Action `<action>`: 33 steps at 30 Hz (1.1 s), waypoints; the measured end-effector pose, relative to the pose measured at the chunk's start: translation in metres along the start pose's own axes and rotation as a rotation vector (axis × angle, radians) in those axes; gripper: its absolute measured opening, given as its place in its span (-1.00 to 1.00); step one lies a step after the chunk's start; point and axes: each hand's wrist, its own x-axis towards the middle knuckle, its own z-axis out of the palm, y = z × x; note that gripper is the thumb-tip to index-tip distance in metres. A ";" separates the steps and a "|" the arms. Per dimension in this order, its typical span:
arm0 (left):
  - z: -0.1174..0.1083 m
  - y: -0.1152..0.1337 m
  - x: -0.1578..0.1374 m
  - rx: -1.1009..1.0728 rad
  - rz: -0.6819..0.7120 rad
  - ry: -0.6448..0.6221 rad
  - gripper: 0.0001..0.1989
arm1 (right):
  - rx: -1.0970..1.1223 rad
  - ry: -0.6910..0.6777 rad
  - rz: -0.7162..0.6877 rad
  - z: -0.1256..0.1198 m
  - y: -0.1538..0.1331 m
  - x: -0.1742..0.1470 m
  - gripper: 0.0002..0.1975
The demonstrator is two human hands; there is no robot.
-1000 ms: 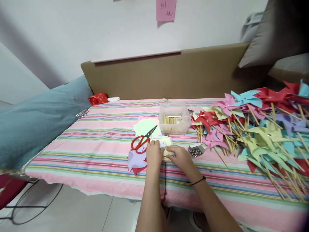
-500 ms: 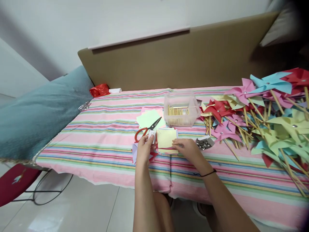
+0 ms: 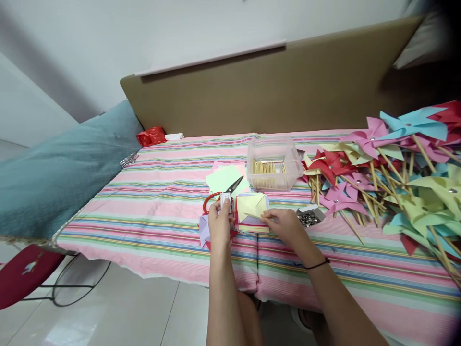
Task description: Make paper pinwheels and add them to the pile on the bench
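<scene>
Striped cloth [image 3: 144, 206]: paper stack [image 3: 253, 228] at centre, right of red-handled scissors [image 3: 235, 184]. Left hand [image 3: 219, 218] grips small white item [image 3: 225, 198]; right hand [image 3: 286, 224] pinches yellow sheet [image 3: 249, 203], atop stack, near-right corner. Light fingertip pressure probably avoids creasing.

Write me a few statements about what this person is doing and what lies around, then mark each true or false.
1. The left hand holds a small white item. True.
2. The fingers of the right hand grip the scissors. False: they pinch the edge of a yellow sheet.
3. The clear box has thin sticks in it. True.
4. The pinwheels are piled to the person's left. False: the pinwheels lie to the right.
5. A dark band circles the right wrist. True.
6. The cloth is plain white. False: it is striped in many colours.
</scene>
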 end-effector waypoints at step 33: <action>0.044 -0.021 -0.024 1.026 0.412 0.003 -0.64 | 0.918 0.586 0.245 -0.048 -0.019 -0.027 -0.80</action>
